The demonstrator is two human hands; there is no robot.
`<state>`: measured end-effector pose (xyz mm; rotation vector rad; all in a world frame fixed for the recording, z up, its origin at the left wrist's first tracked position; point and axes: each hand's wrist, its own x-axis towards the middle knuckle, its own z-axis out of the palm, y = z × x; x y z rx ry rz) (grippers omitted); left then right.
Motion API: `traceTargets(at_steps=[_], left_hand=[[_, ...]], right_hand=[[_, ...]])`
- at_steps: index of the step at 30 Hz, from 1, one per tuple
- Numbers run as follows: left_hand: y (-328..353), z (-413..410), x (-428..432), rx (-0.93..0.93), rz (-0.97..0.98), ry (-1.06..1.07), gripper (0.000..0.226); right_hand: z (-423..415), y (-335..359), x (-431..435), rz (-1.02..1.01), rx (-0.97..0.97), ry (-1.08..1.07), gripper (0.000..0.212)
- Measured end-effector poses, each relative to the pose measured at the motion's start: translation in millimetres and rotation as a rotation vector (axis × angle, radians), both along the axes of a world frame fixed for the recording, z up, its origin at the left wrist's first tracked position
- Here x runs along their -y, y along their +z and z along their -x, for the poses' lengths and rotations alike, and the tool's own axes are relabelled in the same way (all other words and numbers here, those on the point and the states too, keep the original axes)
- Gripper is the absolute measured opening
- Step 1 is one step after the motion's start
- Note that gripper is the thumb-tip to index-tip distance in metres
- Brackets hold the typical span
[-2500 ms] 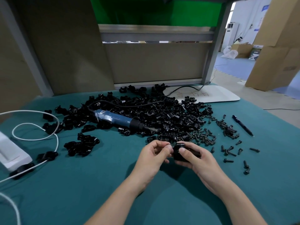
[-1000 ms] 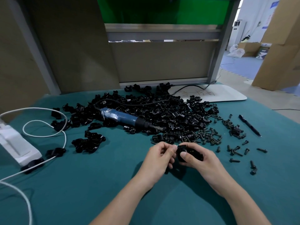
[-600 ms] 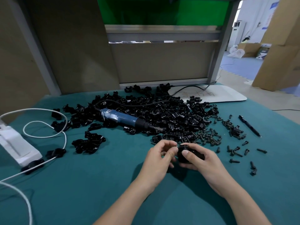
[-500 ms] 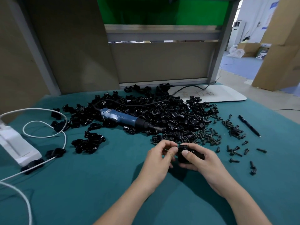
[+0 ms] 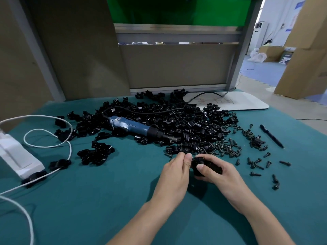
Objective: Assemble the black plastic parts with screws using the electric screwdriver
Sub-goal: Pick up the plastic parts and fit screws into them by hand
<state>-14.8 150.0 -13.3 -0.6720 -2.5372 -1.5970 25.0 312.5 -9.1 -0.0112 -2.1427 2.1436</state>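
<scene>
While snug in right hand (image 5: 223, 174) — black part (image 5: 209, 167).

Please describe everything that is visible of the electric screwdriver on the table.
The electric screwdriver has a blue, plastic-looking body, a black collar and a dark tip. It lies on its side on the teal cloth, tip pointing right, amid the pile of black plastic parts. A black cord leaves its rear end. Nobody holds it.

1. A teal cloth covers the bench (image 5: 88, 209).
2. A white box (image 5: 17, 156) sits at the left edge, with a white cable (image 5: 47, 146) looping beside it.
3. A black pen (image 5: 271, 136) lies at the right.
4. A white board (image 5: 247, 103) lies at the far right, with cardboard boxes (image 5: 304, 59) beyond it.
</scene>
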Motion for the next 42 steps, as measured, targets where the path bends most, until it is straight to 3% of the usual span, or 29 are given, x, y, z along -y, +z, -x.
traceTargets(at_steps=[8, 15, 20, 24, 37, 42], left_hand=[[-3.5, 4.1, 2.0, 0.07, -0.032, -0.015, 0.041], [-4.6, 10.9, 4.6, 0.205, -0.186, -0.076, 0.003], [3.4, 9.4, 6.1, 0.322, -0.293, -0.07, 0.033], [3.9, 8.1, 5.9, 0.288, -0.204, -0.074, 0.04], [-1.7, 9.3, 9.2, 0.165, -0.158, -0.057, 0.018], [0.4, 16.2, 19.9, -0.062, 0.088, 0.048, 0.022]], right_hand=[[-1.0, 2.0, 0.9, 0.01, -0.008, 0.004, 0.033], [-1.1, 3.1, 1.4, 0.038, 0.008, 0.002, 0.029], [-1.3, 3.3, 0.6, 0.032, 0.011, -0.017, 0.032], [-1.8, 4.2, 1.4, 0.054, 0.009, 0.009, 0.032], [-1.8, 4.8, 2.2, 0.068, 0.059, 0.009, 0.026], [3.3, 11.4, -8.0, 0.455, -0.006, -0.124, 0.035]])
